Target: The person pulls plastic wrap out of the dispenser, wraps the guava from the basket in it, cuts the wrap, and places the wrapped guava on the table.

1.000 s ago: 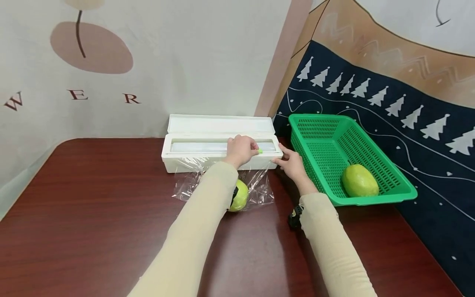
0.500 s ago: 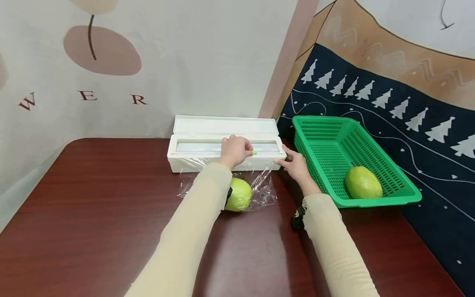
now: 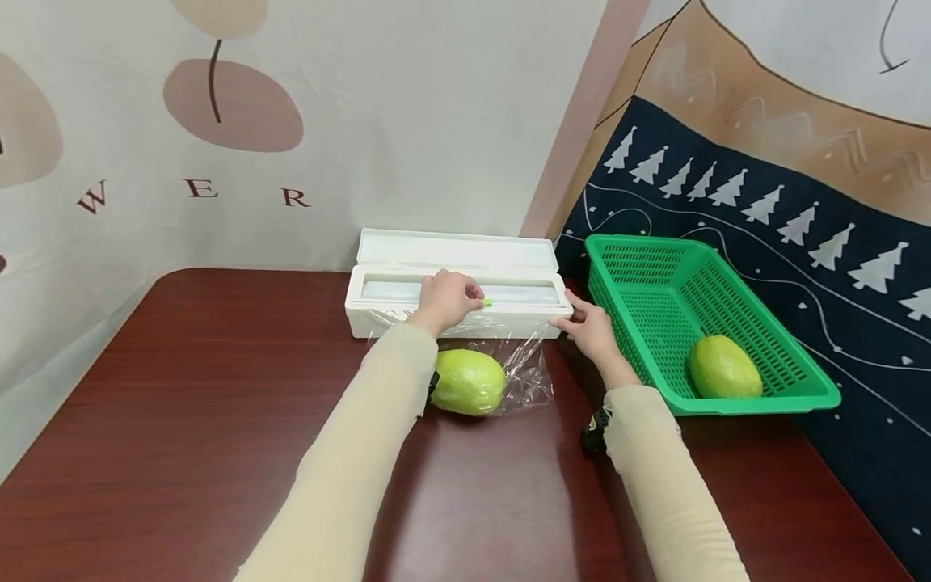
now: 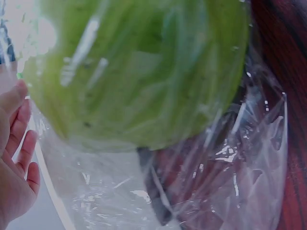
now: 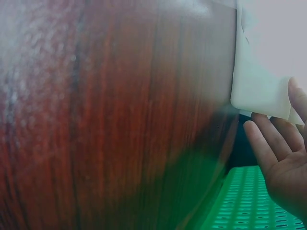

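Observation:
In the head view a white cling film dispenser [image 3: 465,326] lies lengthwise at the back of the table, its lid [image 3: 458,249] raised. My left hand [image 3: 445,301] pinches the small green slider [image 3: 486,302] on the dispenser's front rail, right of the middle. With thumb in front and fingers at the end, my right hand [image 3: 592,330] holds the dispenser's right end. Clear cling film [image 3: 529,380] hangs from the front edge onto the table. A yellow-green oval fruit [image 3: 471,383] lies there under the film, partly hidden by my left sleeve; the left wrist view shows film creased over the fruit [image 4: 144,81].
A green plastic basket [image 3: 640,323] stands to the right of the dispenser, close to my right forearm. Inside it lies another yellow-green fruit [image 3: 725,368]. Printed cloth [image 3: 436,121] covers the wall behind the dark red wooden table [image 3: 218,404].
My left hand has drawn the green slider leftward along the dispenser, and its sleeve now uncovers more of the fruit. The right hand keeps its hold. The head view has shifted slightly.

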`<state>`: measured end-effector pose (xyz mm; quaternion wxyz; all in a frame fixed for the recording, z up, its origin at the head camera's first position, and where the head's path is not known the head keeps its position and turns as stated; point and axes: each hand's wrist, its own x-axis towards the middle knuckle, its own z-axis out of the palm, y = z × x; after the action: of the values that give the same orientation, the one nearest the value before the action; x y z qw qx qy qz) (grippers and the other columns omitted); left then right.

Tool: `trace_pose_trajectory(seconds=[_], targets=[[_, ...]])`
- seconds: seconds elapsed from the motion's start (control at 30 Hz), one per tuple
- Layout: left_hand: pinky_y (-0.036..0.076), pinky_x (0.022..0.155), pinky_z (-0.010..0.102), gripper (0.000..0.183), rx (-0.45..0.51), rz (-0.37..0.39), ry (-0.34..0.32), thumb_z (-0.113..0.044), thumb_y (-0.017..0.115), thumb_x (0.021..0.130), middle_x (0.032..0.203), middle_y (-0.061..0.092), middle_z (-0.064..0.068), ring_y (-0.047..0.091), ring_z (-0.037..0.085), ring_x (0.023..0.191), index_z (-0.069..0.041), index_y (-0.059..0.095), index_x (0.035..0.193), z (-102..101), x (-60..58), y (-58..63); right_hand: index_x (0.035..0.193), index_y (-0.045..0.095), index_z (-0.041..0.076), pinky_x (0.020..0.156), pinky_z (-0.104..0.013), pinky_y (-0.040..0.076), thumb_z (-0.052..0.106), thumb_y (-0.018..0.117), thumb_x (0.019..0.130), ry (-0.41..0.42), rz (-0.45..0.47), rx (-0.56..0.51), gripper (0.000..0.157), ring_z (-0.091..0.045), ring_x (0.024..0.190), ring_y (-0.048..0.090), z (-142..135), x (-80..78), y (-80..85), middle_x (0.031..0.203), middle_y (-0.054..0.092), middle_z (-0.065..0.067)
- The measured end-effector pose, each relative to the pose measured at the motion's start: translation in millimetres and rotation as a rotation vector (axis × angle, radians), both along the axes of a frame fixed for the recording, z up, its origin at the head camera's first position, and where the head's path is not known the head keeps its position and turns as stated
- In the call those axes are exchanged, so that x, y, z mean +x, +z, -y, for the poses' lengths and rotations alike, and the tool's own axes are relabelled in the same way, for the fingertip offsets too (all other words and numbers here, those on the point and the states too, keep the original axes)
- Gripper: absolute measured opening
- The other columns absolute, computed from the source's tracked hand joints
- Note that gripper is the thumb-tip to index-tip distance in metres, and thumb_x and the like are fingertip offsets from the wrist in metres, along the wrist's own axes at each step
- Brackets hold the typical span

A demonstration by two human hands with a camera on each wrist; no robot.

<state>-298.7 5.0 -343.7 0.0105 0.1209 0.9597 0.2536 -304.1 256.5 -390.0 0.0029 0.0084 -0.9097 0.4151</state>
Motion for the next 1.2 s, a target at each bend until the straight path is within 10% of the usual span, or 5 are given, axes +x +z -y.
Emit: trace_pose_trajectory(seconds=[1.2], targets=[[0.023,0.103,0.043,0.021,0.051,-0.083,-0.032,-0.031,0.061,0.090,0.107,0.068,-0.002,0.047,0.021,0.108,-0.016,0.069,0.103,13,0.8,-13.6,0.145,0.033,0.014,0.066,-0.022,0.050,0.017,0.066,0.087,-0.019,0.002,-0.013,0.067,-0.031,0.090,0.064,0,-3.0,-3.3,0.126,0.057,-0.021]])
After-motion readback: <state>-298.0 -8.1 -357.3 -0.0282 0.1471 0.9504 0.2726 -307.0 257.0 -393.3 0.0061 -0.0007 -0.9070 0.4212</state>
